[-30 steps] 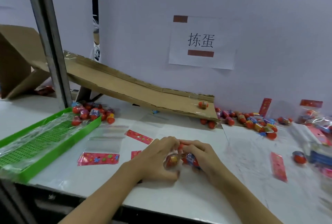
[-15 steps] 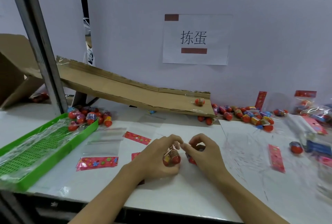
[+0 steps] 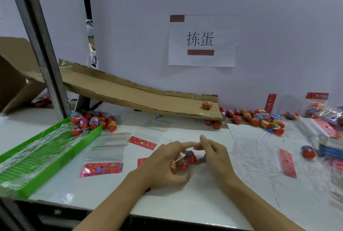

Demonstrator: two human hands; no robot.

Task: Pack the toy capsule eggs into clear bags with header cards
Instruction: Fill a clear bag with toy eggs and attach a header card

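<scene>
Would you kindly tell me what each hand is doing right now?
Left hand: grip curled round the bag of capsule eggs.
Right hand: fingers pinch the same bag at its top edge.

A single head-worn camera looks forward and down onto the counter [image 3: 204, 203]. It sits close above the person's forearms. The wide view reaches the back wall [image 3: 278, 26].
</scene>
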